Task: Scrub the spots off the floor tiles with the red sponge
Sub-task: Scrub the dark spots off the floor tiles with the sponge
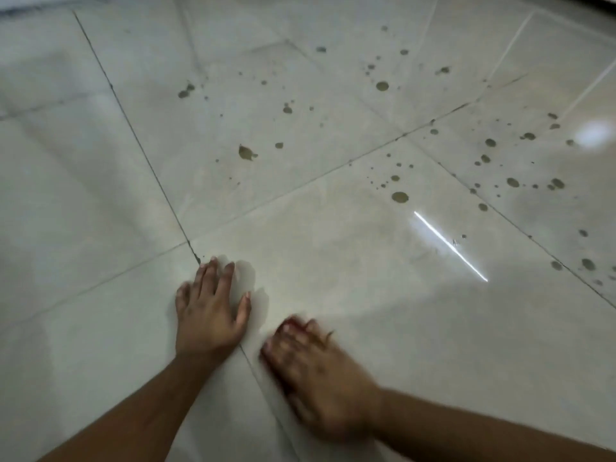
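Note:
My left hand (210, 308) rests flat on the pale glossy floor tiles (350, 268), fingers spread, beside a grout crossing. Just to its right, my right hand (316, 371) is blurred with motion and covers the red sponge (293, 326), of which only a thin red edge shows under the fingertips. Several dark greenish-brown spots dot the tiles farther out: a large one (399, 197) ahead and to the right, an irregular one (246, 153) in the middle, another round one (382, 86) at the back.
Dark grout lines (146, 158) cross the floor diagonally. A bright streak of reflected light (450, 245) lies on the tile to the right, and a soft glare patch (595, 135) sits at the far right. A wall edge shows at the top left corner.

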